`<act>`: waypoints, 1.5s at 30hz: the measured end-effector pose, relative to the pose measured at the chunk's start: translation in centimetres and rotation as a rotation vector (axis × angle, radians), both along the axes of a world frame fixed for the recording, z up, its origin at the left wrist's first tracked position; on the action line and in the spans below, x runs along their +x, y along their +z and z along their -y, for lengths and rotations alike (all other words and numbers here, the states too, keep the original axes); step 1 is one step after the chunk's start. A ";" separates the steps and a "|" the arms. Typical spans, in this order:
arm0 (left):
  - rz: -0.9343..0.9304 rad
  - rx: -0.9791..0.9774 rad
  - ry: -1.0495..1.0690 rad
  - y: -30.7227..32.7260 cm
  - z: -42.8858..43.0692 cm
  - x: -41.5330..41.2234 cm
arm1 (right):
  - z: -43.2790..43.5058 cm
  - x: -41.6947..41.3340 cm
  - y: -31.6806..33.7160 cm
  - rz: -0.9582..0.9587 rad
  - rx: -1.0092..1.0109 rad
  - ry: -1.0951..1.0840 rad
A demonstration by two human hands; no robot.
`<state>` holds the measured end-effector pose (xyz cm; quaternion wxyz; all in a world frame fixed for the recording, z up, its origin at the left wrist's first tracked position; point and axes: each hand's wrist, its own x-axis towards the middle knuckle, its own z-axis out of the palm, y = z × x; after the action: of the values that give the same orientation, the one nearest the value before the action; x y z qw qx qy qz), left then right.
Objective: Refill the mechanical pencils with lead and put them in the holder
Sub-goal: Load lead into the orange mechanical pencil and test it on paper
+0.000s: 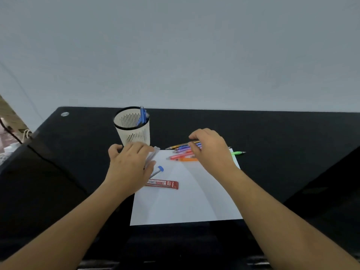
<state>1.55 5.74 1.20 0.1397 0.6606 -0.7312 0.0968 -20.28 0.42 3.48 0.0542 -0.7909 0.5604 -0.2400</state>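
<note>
Mechanical pencils (pixel 183 152) are heaped at the far edge of the paper (pixel 185 201), near the holder (pixel 134 135).
A clear pencil (pixel 154 153) is gripped by the left hand (pixel 129 164); the right hand (pixel 211 151) is curled over the heap, grip unclear.

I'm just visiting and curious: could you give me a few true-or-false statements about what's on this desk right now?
1. The holder already has blue pencils in it. True.
2. The red lead case is inside the holder. False: it lies flat on the white paper.
3. The right hand is over the coloured pencils. True.
4. The holder lies tipped on its side. False: it stands upright.
</note>
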 end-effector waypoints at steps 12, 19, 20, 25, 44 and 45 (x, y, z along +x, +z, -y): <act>0.033 0.162 -0.055 -1.2 2.6 -6.7 | 0.5 -6.6 -3.1 -0.264 0.155 0.015; 0.058 0.220 -0.018 -2.2 3.0 -7.0 | 1.0 -5.7 -4.8 -0.326 0.046 0.107; 0.060 0.216 -0.011 -2.2 3.0 -6.9 | 1.0 -5.5 -4.9 -0.328 0.041 0.114; 0.067 0.235 0.022 -1.8 2.8 -6.6 | 1.1 -5.1 -5.2 -0.329 0.039 0.139; 0.035 0.268 0.061 -0.2 -1.7 -8.6 | -5.7 -5.3 -2.6 -0.183 0.151 0.005; 0.042 0.260 0.067 -0.2 -2.0 -8.6 | -6.1 -5.3 -2.5 -0.177 0.138 0.000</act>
<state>-7.07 7.74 0.97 0.0340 0.6950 -0.7179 0.0196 -25.55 6.49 1.01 0.0589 -0.8033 0.5782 -0.1299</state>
